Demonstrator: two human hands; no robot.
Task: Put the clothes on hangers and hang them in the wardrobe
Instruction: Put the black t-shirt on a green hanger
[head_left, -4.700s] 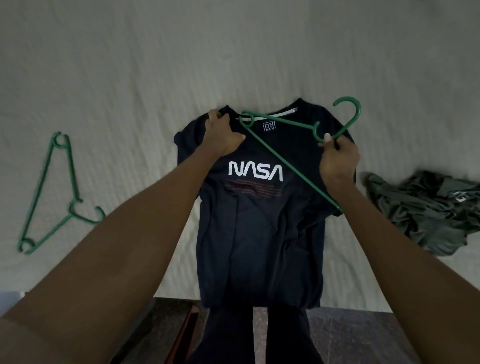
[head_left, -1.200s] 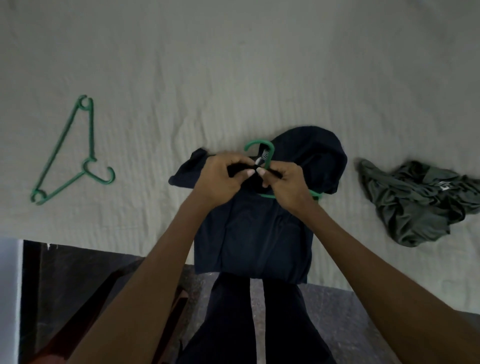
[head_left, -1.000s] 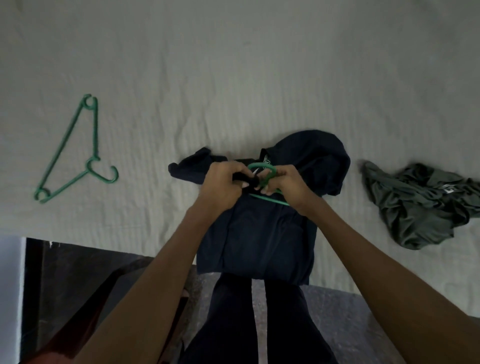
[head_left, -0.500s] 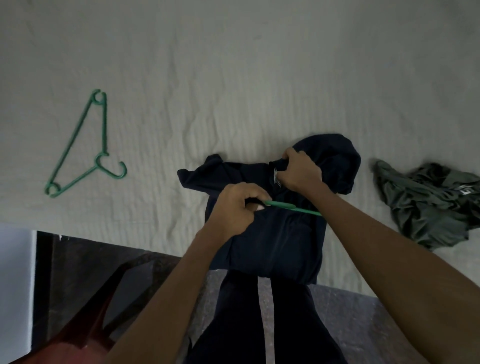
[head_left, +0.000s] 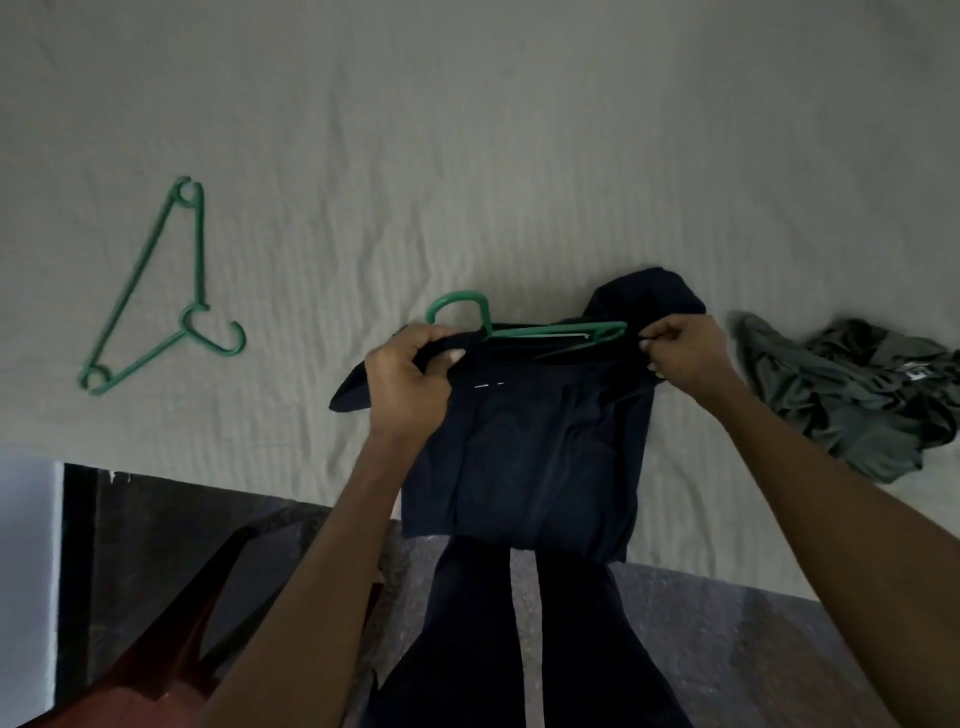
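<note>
A dark navy T-shirt (head_left: 540, 457) lies on the pale bed sheet (head_left: 467, 156), its lower hem over the bed's front edge. A green plastic hanger (head_left: 550, 329) pokes out at the shirt's collar, hook up and to the left, its right end showing and the rest hidden in the cloth. My left hand (head_left: 410, 374) grips the shirt's left shoulder fabric. My right hand (head_left: 685, 353) pinches the right shoulder fabric beside the hanger's end.
A second green hanger (head_left: 156, 291) lies loose on the sheet at the left. A crumpled grey-green garment (head_left: 852, 395) sits at the right. Below the bed edge are dark floor, my dark trousers (head_left: 519, 649) and a dark red thing (head_left: 171, 649) at lower left.
The hands, together at the collar a second ago, have moved apart to the shirt's shoulders. The hanger's hook now sticks out above the collar, and the hanger lies level across the top.
</note>
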